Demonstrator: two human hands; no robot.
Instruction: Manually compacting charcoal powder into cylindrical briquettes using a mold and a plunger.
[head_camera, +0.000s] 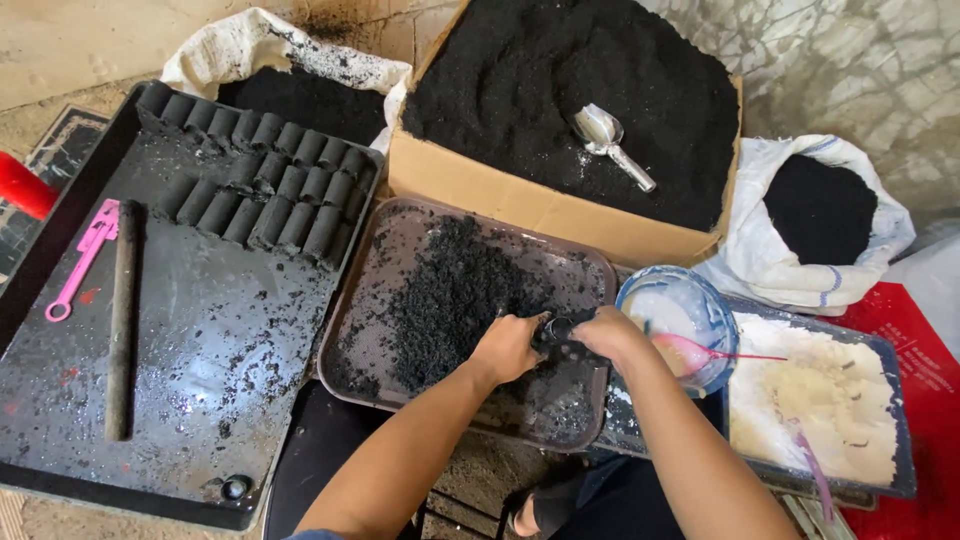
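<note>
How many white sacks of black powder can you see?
2. One white sack lies at the top left, behind the large black tray; the other white sack sits right of the cardboard box. Others may be out of frame.

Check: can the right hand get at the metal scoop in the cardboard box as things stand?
Probably yes. The metal scoop lies uncovered on top of the black powder, and nothing stands between it and the right hand but the low wall of the cardboard box. That hand is busy, though, with a small dark tube.
</note>
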